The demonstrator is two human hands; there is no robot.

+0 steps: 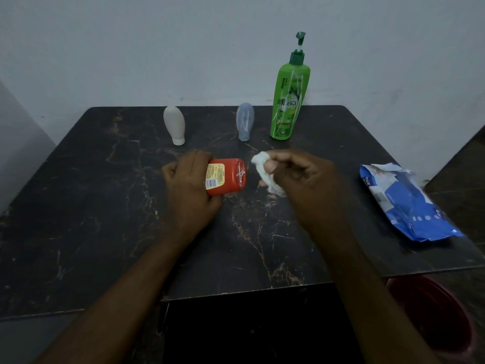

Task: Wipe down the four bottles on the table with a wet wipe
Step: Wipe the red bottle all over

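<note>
Our left hand (189,179) grips the red bottle (227,177) tilted above the dark table (105,206); our right hand (301,179) pinches the crumpled wet wipe (262,169) just beside it. If wetness slicks the plastic, the bottle may slip and topple the grey bottle (245,124) or the green pump bottle (290,101) behind.

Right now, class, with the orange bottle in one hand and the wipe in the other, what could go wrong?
The left hand grips the orange bottle by one end; once wet, it may slip. The right hand, pinching the wipe, could knock over the tall green bottle standing beyond it.
</note>
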